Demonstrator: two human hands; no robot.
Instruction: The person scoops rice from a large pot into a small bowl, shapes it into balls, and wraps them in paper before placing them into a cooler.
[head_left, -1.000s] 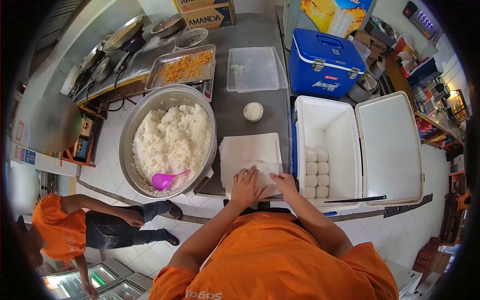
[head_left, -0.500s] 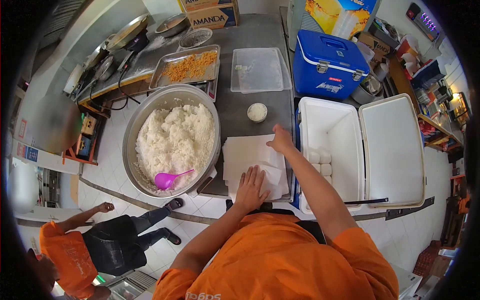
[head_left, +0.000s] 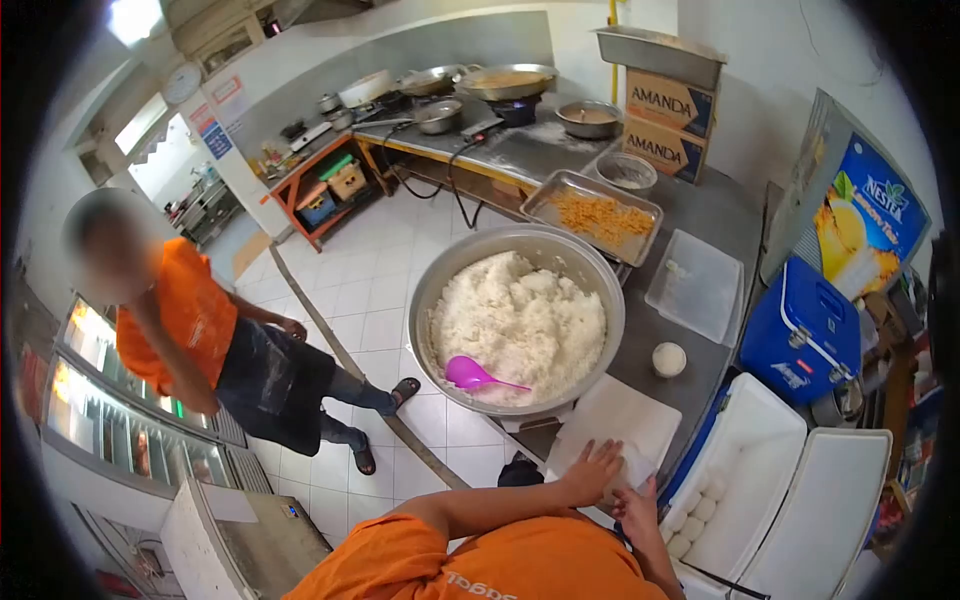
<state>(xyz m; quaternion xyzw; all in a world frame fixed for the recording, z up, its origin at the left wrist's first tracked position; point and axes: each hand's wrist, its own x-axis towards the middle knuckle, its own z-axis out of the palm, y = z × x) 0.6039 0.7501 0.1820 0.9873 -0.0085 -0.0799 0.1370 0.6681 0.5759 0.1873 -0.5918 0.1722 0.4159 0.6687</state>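
Note:
My left hand (head_left: 592, 468) lies flat with its fingers spread on the near end of a stack of white paper sheets (head_left: 625, 415) on the grey counter (head_left: 720, 225). Just right of it, my right hand (head_left: 638, 506) touches a raised, folded bit of the top sheet; its grip is hard to make out. Beyond the paper stands a big metal pan (head_left: 425, 285) full of cooked white rice (head_left: 520, 315), with a pink scoop (head_left: 468, 374) lying in it. A small cup of rice (head_left: 668, 358) stands right of the pan.
An open white cooler (head_left: 770, 440) holding several white wrapped parcels (head_left: 692, 530) is at my right, a blue cooler (head_left: 800, 330) behind it. A tray of orange food (head_left: 600, 215), a clear plastic lid (head_left: 695, 285) and AMANDA boxes (head_left: 665, 130) lie further back. A person in an orange shirt (head_left: 190, 320) stands on the tiled floor at left.
My head has turned left and up, bringing the room and the standing person into view. My right hand has drawn back from the far paper edge to beside my left hand.

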